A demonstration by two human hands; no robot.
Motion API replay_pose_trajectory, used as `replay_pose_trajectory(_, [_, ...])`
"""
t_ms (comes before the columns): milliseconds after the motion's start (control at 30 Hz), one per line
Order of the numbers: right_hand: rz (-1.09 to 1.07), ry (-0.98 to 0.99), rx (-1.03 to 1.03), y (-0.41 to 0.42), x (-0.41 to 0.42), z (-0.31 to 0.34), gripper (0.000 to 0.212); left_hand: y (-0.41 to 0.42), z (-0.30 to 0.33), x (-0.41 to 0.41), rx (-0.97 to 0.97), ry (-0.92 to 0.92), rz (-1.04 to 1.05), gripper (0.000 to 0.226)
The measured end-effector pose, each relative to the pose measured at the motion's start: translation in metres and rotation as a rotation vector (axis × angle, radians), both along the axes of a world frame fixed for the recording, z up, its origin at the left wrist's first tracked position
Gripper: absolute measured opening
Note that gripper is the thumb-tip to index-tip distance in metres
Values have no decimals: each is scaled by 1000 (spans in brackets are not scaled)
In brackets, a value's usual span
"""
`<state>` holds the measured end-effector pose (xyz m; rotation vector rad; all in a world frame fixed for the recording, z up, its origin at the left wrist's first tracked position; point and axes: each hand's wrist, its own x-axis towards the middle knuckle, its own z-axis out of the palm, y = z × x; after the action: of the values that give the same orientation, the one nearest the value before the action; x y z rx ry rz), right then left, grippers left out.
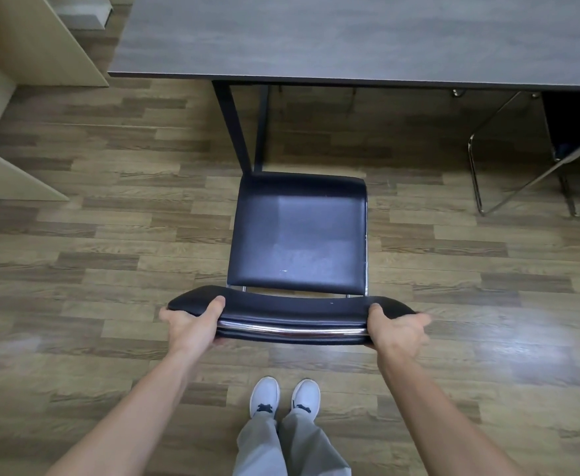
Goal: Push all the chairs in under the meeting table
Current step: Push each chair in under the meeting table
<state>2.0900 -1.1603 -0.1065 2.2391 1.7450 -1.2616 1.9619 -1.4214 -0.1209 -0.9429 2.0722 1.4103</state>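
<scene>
Now gripping the black padded chrome-framed chair (297,235) by its backrest, both hands (187,322) (397,326) — seat ahead, short of the grey wood-grain counter (350,36). Risk: clipping the dark counter leg (237,128) ahead-left — poor alignment.

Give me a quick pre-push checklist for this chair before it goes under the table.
1. Grip: left hand and right hand each hold an end of the chair backrest. Ok.
2. Line-up: the black chair points at the table, but the dark table leg stands just ahead of the seat's front left corner. Not ok; shift the chair right first.
3. Floor ahead: bare wood floor between seat and table edge. Ok.
4. Neighbour: chrome-framed chair to the right is well apart. Ok.
5. Seat height against tabletop: cannot tell.
6. Feet stand behind the chair, clear of its legs. Ok.
</scene>
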Motion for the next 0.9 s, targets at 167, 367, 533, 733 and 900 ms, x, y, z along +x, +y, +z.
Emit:
replay_pose_trajectory(167, [3, 10, 3, 1, -3, 1, 76, 1, -4, 2, -40, 19, -13, 87])
replay_pose_trajectory(367, [44, -2, 43, 20, -12, 3, 71, 11, -12, 0, -50, 43, -27, 84])
replay_pose_trajectory(533, [38, -1, 29, 35, -33, 3, 70, 24, -13, -25, -46, 44, -56, 82])
replay_pose_trajectory(733, [23, -20, 24, 46, -60, 2, 65, 37, -12, -58, -135, 9, -108, 97])
replay_pose_trajectory(900, [13, -2, 58, 51, -60, 3, 68, 43, -17, -47, -135, 21, -71, 89])
